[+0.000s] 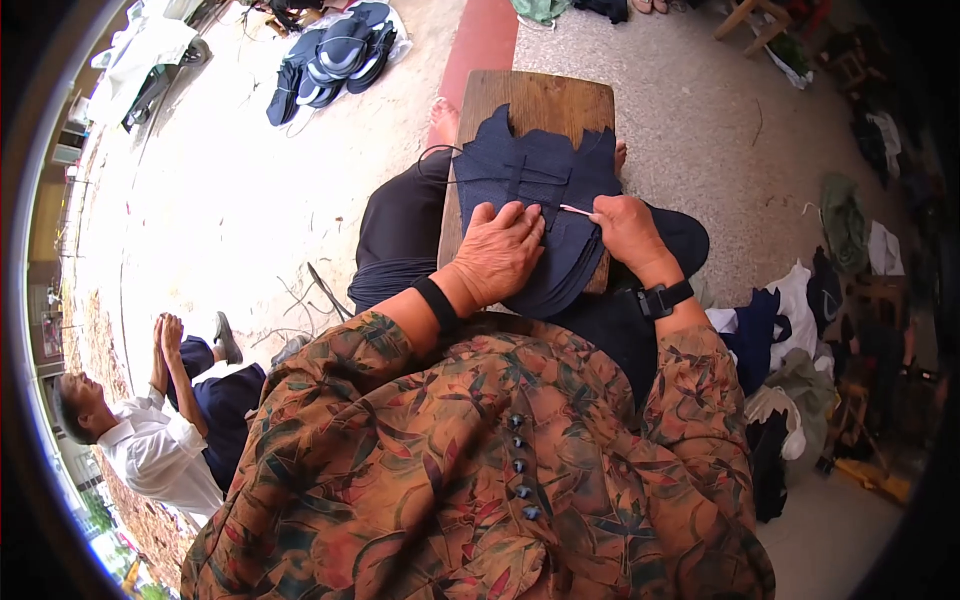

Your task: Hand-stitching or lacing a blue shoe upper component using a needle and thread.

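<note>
In the head view, the dark layered cloth (545,180) lies on the wooden bench (560,92), spread over its middle, with its rounded lower part reaching to the bench's near end. The step in hand looks to be working a slim pale tool (577,210) at the upper layer; the next move seems to call for the layers held flat while the tool is guided along its line. Whether its tip has entered the cloth, I cannot tell. The left hand (498,256) rests palm down over the bench's near half, its fingers close together and slightly bent, pressing on the cloth just beside the tool's tip. The right hand (630,232), at the bench's right edge, pinches the tool between thumb and forefinger; the other fingers seem curled under, partly hidden. Both forearms reach up from the bench's near side and angle inward, the left wearing a black wristband (436,302), the right a dark watch (660,299). A thin dark cord (428,158) loops out past the bench's left edge. Well left of the bench's far end lies a pile of dark flat pieces (340,48).
</note>
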{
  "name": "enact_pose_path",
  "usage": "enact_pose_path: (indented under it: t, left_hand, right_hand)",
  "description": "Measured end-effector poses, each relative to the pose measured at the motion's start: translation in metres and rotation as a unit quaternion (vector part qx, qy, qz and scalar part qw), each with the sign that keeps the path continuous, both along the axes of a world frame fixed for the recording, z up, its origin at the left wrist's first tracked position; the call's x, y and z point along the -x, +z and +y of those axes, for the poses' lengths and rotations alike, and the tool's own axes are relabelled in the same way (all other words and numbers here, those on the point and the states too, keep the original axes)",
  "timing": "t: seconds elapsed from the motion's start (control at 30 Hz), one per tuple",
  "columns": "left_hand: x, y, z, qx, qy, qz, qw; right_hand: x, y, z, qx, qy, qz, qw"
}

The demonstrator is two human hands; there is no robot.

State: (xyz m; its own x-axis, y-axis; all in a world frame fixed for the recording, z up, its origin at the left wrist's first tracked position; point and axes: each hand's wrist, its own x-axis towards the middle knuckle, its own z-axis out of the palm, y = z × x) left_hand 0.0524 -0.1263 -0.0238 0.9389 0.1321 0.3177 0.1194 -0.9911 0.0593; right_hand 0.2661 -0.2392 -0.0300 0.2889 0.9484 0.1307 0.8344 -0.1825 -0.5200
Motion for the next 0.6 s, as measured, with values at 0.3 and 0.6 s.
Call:
enact_pose_path:
  t: [0.3, 0.6]
  left_hand:
    - [0.0, -0.004, -0.001, -0.005, 0.009, -0.036, 0.999]
    - [-0.001, -0.007, -0.003, 0.033, 0.017, -0.046, 0.998]
  right_hand:
    - [-0.005, 0.009, -0.021, -0.123, -0.14, 0.277, 0.943]
    - [0.054, -0.007, 0.035, -0.265, -0.097, 0.709, 0.646]
